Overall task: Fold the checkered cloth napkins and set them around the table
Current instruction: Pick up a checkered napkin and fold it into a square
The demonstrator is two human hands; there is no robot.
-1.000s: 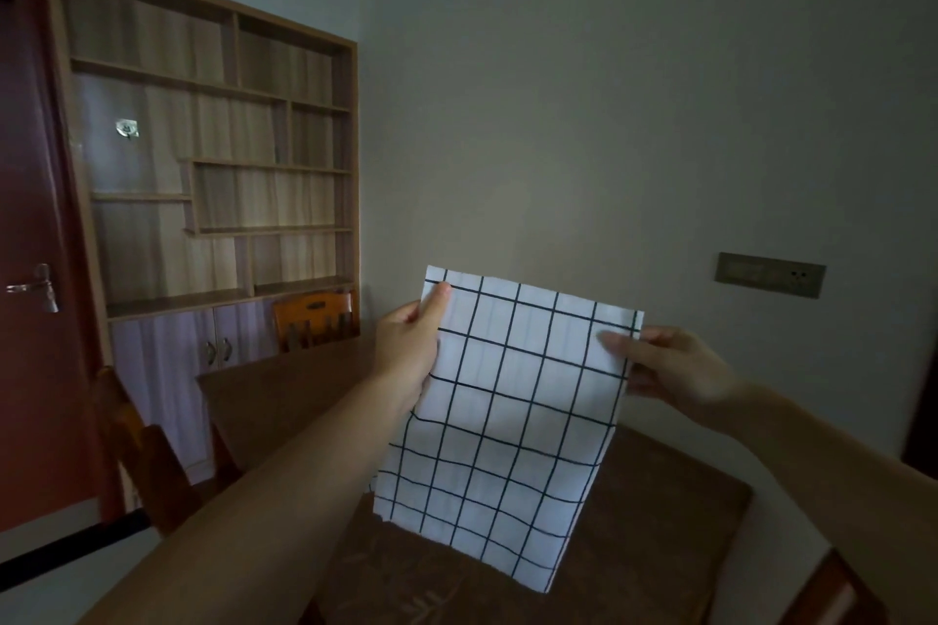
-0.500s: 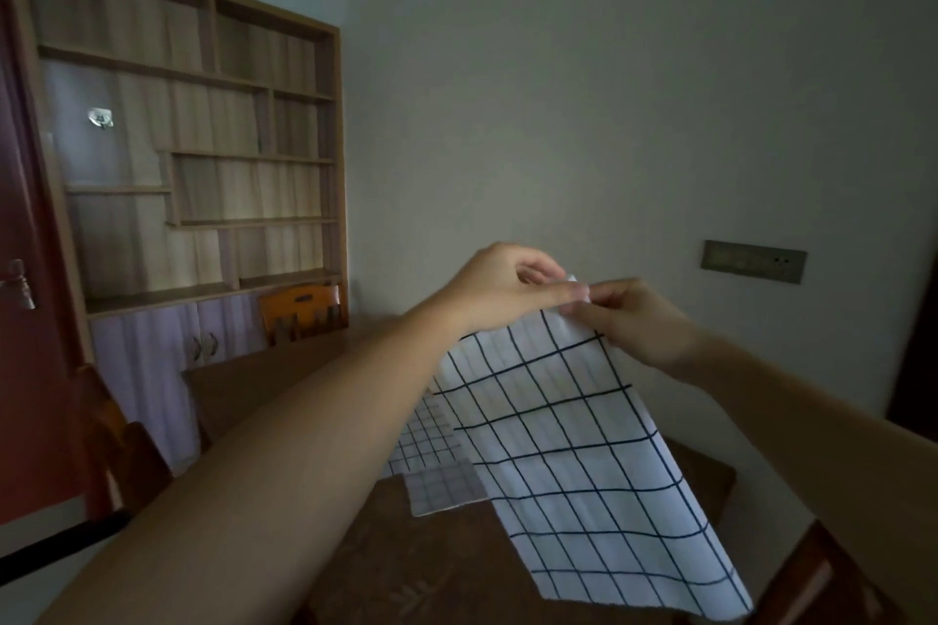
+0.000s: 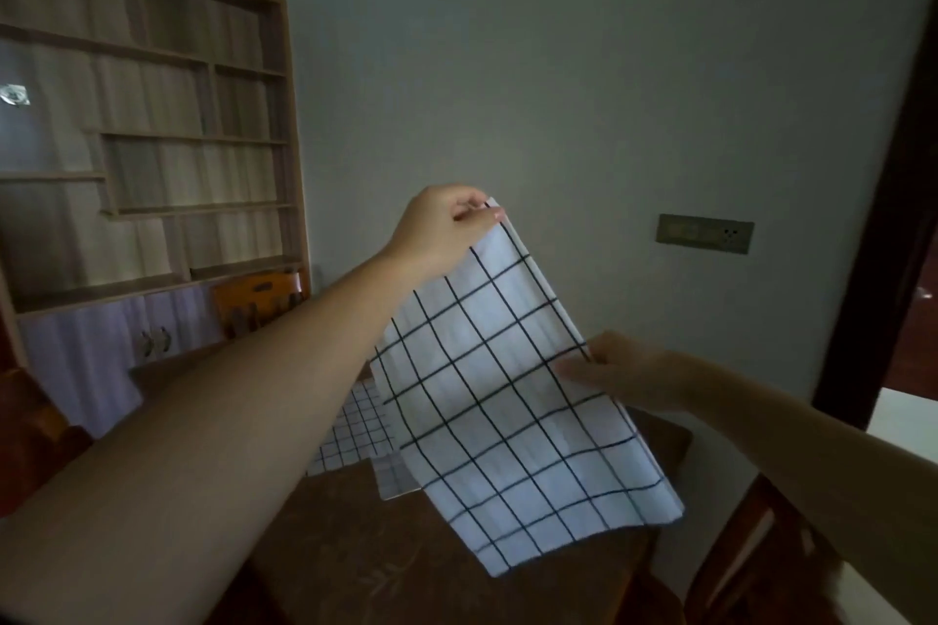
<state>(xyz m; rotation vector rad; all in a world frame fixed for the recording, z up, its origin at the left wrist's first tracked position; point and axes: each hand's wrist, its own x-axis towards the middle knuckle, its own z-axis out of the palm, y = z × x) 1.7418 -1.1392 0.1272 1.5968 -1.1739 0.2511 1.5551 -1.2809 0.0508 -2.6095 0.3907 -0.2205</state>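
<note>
A white cloth napkin [image 3: 512, 401] with a black grid hangs in the air above the dark wooden table [image 3: 386, 568]. The left hand [image 3: 441, 231] pinches its top corner between curled fingers and thumb; the right hand [image 3: 629, 371] grips its right edge lower down. Two smaller checkered napkins [image 3: 355, 431] lie flat on the table behind it, towards the far edge.

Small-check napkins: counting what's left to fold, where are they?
Head view: the small-check napkins lie on the brown table, centre-left, partly behind the held large-check napkin.
</note>
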